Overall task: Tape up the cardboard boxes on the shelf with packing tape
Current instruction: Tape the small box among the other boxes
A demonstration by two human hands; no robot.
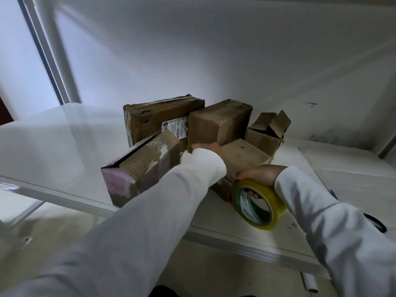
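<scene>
Several worn cardboard boxes stand on the white shelf (64, 151). A long labelled box (156, 116) is at the back, with a squarer box (218, 123) beside it. Further right is a small box (265, 133) with open flaps. A box with pink sides (141, 170) leans at the front left, and a low box (244, 157) lies at the front. My left hand (205, 147) reaches to the far end of the low box; the sleeve hides its fingers. My right hand (260, 174) grips a yellow packing tape roll (276, 204) against the low box's near end.
The shelf's back wall rises close behind the boxes, and a white upright post (60, 61) stands at the left. Black scissor handles (376, 224) lie on the shelf at the far right. A white tube (309, 284) lies below the shelf's front edge.
</scene>
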